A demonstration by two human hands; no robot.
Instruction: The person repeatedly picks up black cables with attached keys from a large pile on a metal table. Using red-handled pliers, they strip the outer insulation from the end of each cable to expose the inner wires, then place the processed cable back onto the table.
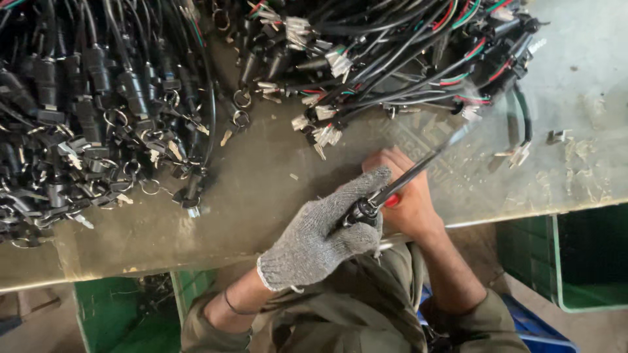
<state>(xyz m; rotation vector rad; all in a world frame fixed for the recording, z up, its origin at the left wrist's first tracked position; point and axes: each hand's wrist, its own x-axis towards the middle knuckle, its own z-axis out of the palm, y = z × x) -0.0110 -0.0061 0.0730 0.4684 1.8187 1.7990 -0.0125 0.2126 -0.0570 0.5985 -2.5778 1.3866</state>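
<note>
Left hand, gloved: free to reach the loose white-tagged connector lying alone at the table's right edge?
Probably not as things stand. The left hand is closed around a black cable end, and the right hand lies between it and the connector. The table around the connector is bare.

Heaps of black cable assemblies on a worn grey table, green crates below.

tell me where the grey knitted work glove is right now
In the head view, the grey knitted work glove is on the left hand at lower centre, gripping a black cable beside the bare right hand.
</note>
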